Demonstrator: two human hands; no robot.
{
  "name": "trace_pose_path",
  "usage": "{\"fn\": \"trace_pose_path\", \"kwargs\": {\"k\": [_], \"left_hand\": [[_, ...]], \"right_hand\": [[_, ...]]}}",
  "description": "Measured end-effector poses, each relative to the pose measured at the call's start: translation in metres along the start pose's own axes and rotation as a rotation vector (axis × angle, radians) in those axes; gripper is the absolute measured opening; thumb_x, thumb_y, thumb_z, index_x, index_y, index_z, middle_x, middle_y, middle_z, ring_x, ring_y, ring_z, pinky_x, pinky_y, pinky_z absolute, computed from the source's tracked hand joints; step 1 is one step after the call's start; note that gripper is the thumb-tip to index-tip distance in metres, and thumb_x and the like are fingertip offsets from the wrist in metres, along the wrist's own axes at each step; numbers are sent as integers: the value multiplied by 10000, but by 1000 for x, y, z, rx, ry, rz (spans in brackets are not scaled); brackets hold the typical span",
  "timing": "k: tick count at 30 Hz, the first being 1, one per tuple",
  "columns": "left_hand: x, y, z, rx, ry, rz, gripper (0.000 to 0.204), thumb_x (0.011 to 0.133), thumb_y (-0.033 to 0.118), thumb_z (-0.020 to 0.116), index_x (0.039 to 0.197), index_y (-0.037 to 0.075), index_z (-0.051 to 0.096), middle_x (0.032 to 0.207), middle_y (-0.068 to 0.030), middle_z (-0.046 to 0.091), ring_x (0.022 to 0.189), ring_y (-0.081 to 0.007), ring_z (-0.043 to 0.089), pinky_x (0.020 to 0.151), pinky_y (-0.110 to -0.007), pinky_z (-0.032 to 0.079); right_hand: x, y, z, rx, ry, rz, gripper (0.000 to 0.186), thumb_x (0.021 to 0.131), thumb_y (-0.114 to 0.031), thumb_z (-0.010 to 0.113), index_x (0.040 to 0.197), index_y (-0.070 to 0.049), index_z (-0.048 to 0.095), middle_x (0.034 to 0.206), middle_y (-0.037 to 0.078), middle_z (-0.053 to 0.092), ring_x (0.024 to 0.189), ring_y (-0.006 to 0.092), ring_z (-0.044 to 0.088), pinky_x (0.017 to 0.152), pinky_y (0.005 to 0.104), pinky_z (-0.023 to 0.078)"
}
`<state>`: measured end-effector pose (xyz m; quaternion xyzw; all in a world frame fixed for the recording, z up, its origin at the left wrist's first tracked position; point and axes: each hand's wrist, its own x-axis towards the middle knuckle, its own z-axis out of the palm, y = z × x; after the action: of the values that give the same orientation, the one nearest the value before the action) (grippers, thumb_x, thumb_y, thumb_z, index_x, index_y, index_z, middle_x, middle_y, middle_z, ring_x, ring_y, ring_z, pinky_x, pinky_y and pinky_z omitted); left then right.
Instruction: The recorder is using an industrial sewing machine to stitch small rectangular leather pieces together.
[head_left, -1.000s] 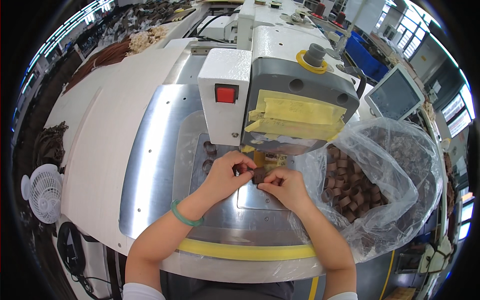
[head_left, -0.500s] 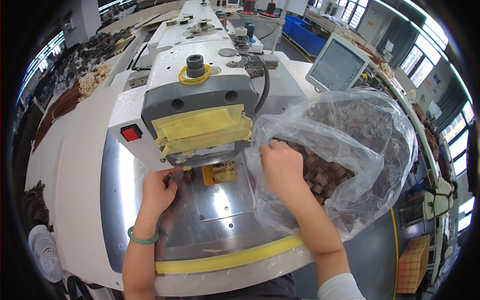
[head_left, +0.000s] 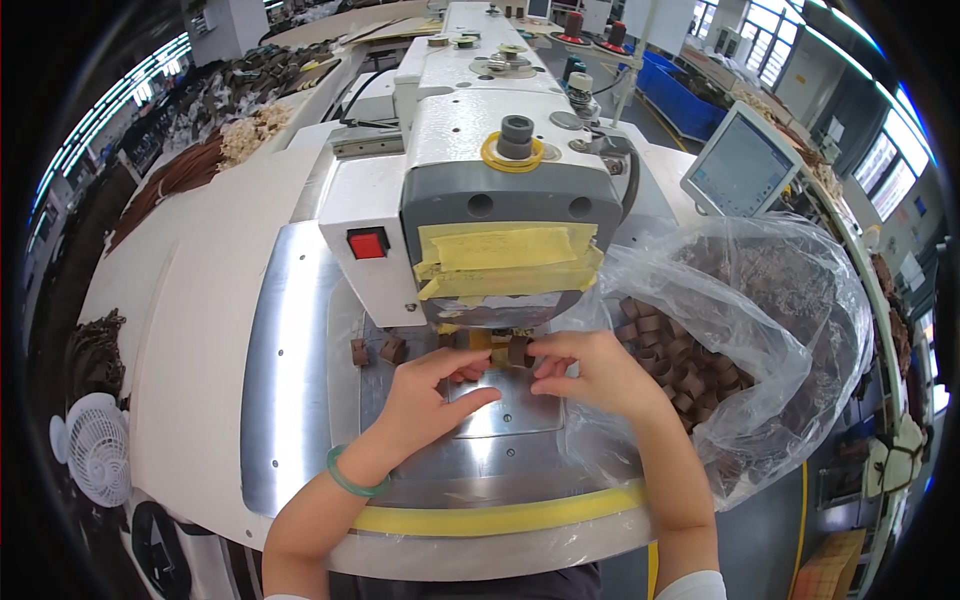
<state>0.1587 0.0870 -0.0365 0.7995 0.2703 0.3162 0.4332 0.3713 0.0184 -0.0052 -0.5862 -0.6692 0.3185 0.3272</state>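
A brown strap loop [head_left: 519, 351] is at the fingertips of my right hand [head_left: 590, 372], just under the front of the white sewing machine head [head_left: 510, 200]. My left hand [head_left: 430, 392] reaches in from the other side, its thumb stretched out apart from the curled fingers. I see nothing plainly held in it. Its fingertips are by the yellow plate under the head, which the hands partly hide. More brown loops, one at the far left [head_left: 359, 351] and another beside it [head_left: 393, 348], lie on the metal bed [head_left: 292, 380].
A clear plastic bag [head_left: 800, 340] full of brown loops [head_left: 690, 375] lies open at the right. Behind it stands a tilted screen [head_left: 742, 160]. The machine carries a red switch [head_left: 368, 243]. A white fan [head_left: 98, 450] is at the left, and yellow tape [head_left: 500, 515] lines the front edge.
My right hand has left the bag and moved to the machine head with a brown loop. The left hand has come rightward, and loops now show where it was. The view has shifted.
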Motion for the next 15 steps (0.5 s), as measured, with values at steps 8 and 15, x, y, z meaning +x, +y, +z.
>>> {"fn": "trace_pose_path", "kwargs": {"k": [8,15], "left_hand": [[-2,-10,-1,15,132,-11,380,683,64,699,1036,20,566,858,-114,625,725,-187,607,677,-263,474],[-3,-7,5,26,34,46,389,633,42,727,997,37,588,899,-93,607,730,-193,590,653,-275,479]], "right_hand": [[8,-7,35,185,-81,128,219,698,17,662,893,25,563,1012,128,596,762,135,591,670,243,491],[10,20,54,355,93,-25,213,704,41,670,848,22,514,998,98,569,830,146,581,714,257,494]]}}
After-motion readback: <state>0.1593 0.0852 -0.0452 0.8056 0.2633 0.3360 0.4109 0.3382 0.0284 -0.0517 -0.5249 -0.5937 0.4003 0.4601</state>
